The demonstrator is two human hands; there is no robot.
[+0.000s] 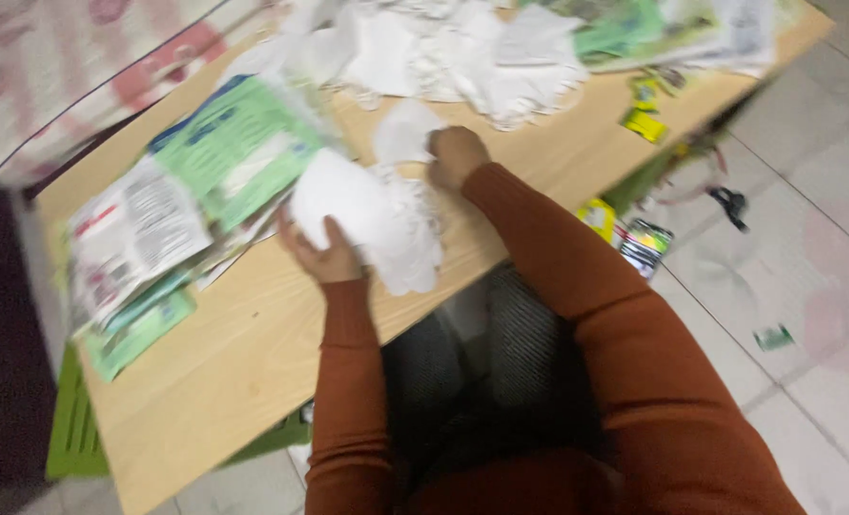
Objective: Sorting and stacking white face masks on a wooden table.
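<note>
White fabric piece (pixel 372 224) at frame centre on table (pixel 253 353), long axis running lower left to upper right. Left hand (pixel 321 256) grasps lower end; right hand (pixel 456 155) clenched on upper end, probably; blurred. Paper packets (pixel 195 181) left.

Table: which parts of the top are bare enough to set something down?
The table is bare at its near left corner, below the green packets and beside the left hand. A second bare strip lies right of the right hand, before the yellow packet. The far edge is crowded with white cloth.
</note>
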